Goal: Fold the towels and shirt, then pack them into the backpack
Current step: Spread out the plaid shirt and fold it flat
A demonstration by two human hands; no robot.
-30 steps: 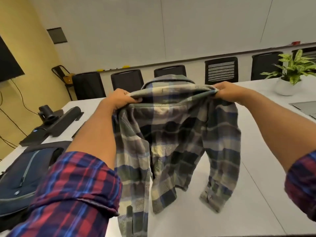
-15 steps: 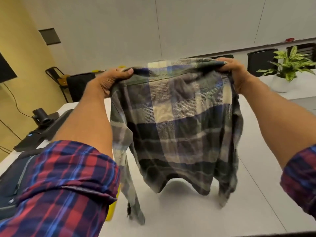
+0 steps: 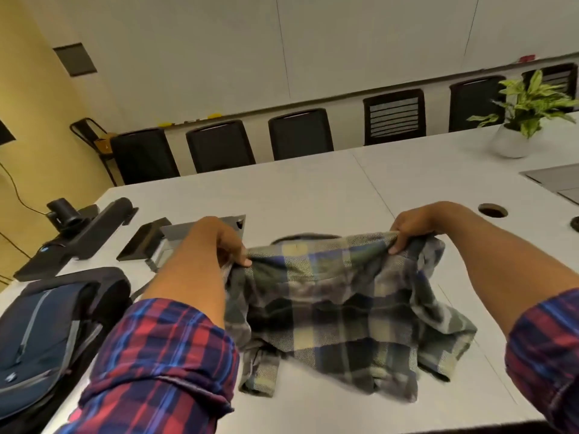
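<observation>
A green, blue and cream plaid shirt lies spread and rumpled on the white table, its collar end away from me. My left hand grips its left shoulder and my right hand grips its right shoulder, both low over the tabletop. One sleeve is bunched under the shirt's near left edge. A dark blue backpack lies flat on the table at my left, close to my left sleeve. No towels are in view.
Behind my left hand sit a grey flat device, a small black box and a black camera bar. A potted plant stands at the far right. Black chairs line the table's far side. A cable hole lies near my right wrist.
Both hands have come down from holding the shirt up in the air, and the shirt now lies on the table. The view has tilted downward.
</observation>
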